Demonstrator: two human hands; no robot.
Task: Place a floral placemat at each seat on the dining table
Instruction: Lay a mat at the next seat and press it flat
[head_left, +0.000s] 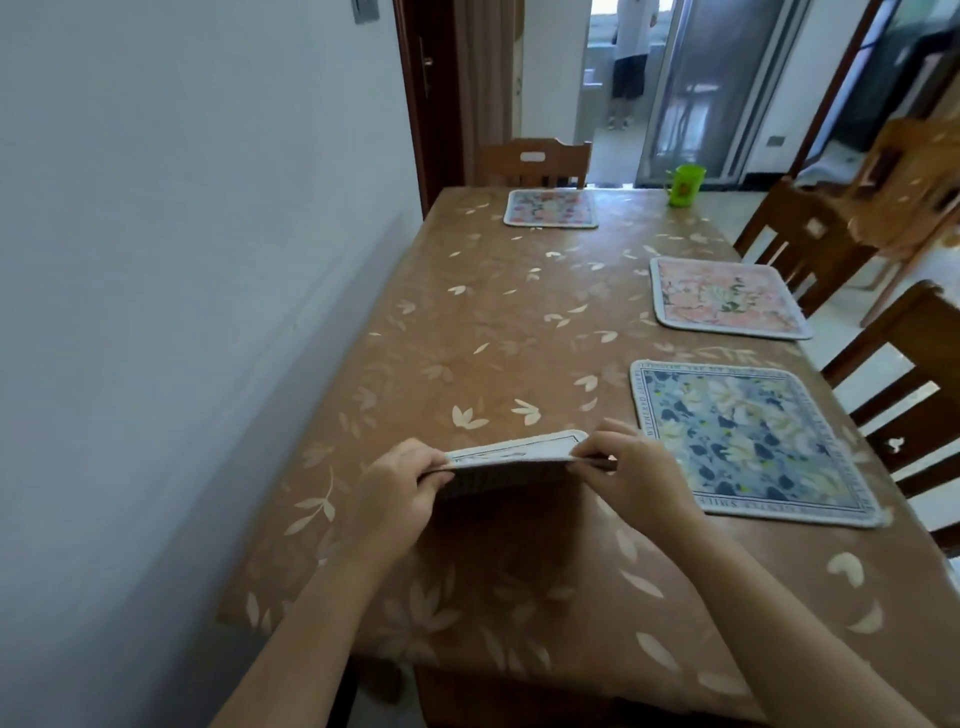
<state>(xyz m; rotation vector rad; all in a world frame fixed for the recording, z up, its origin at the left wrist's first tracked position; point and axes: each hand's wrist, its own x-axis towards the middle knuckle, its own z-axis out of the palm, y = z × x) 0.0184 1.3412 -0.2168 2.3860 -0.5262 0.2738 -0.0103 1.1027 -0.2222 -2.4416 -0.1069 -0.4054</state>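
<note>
In the lower middle of the frame, the left hand (400, 483) and the right hand (628, 478) each pinch one side of a white-edged fabric placemat (514, 457), fingers curled over its top and thumbs beneath. It is held nearly edge-on, so its grey checked underside shows and little of its printed face. It hangs over the near end of the long dining table under a brown leaf-patterned cloth (467, 322); whether its far edge touches the cloth I cannot tell. Just right of the right hand lies a blue floral placemat (748, 441), flat before a slatted wooden chair (909, 374). Higher on the right lies a pink floral placemat (727, 299), and a third pink one (550, 208) at the far end, near a green plastic cup (685, 185).
</note>
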